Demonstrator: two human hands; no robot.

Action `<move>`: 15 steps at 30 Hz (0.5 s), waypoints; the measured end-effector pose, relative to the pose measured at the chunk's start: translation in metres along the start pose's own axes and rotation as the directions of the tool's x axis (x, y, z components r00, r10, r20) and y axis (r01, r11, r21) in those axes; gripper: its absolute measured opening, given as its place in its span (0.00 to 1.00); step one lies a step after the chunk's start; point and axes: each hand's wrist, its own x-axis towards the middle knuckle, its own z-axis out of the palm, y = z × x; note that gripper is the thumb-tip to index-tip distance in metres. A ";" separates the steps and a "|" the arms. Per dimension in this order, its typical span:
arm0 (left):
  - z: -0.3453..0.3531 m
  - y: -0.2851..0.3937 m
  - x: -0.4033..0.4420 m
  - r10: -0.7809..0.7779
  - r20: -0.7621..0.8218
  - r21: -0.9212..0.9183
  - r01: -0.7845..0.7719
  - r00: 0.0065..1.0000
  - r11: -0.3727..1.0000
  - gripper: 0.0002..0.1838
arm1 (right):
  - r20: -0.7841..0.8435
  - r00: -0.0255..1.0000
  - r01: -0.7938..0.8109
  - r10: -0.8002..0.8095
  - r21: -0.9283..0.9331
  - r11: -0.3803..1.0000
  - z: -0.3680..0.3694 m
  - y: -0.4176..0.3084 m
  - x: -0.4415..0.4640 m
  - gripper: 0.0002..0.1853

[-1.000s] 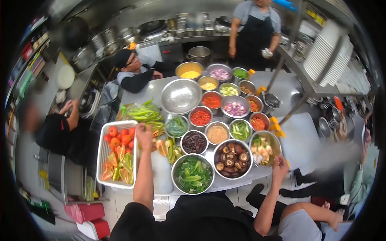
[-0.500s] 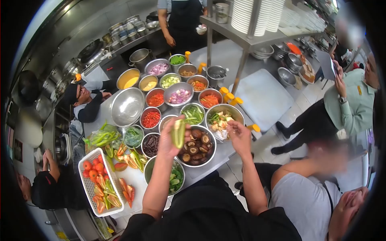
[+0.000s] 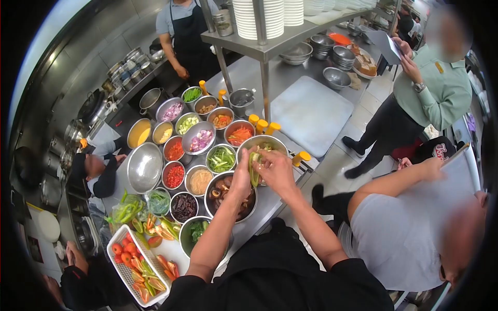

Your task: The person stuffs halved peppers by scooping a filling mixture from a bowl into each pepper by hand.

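A piece of green pepper [image 3: 254,171] is held between my two hands, over the steel bowls. My left hand [image 3: 241,173] is wrapped round its left side. Against its upper part the fingers of my right hand [image 3: 275,168] are pinched. Beneath them are the bowl of dark mushrooms [image 3: 220,194] and the large bowl [image 3: 281,146] whose contents my hands partly hide. Nearer my left forearm is a bowl of leafy greens [image 3: 197,230]. Cut pepper pieces [image 3: 166,228] lie on a white board, beside a white basket [image 3: 115,257] of tomatoes and peppers.
Many bowls of chopped ingredients, an empty steel bowl [image 3: 145,167] and yellow-handled tools [image 3: 272,127] crowd the table. A white cutting board [image 3: 311,115] lies beyond, by a shelf post [image 3: 266,90]. People stand or sit around, one in grey [image 3: 391,233] close on the right.
My left hand has gone from near the basket to above the bowls with the green pepper piece. My right hand has come over to it and touches it. The view has turned rightward.
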 end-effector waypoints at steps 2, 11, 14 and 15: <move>-0.002 -0.005 0.003 -0.037 0.012 0.066 0.036 0.999 0.997 0.31 | 0.019 1.000 -0.005 0.004 0.067 0.998 -0.001 0.003 0.001 0.18; 0.004 0.001 -0.005 -0.039 -0.025 0.157 0.042 0.999 0.987 0.29 | 0.129 0.992 -0.034 0.010 0.186 0.982 -0.003 0.010 0.006 0.17; 0.006 -0.001 -0.008 0.003 -0.045 0.233 0.007 0.999 0.972 0.29 | 0.135 0.990 -0.071 0.043 0.205 0.976 -0.001 0.009 0.006 0.17; 0.006 -0.002 -0.008 0.019 -0.028 0.262 -0.011 0.999 0.965 0.29 | 0.122 0.992 -0.060 0.036 0.198 0.978 0.000 0.010 0.005 0.17</move>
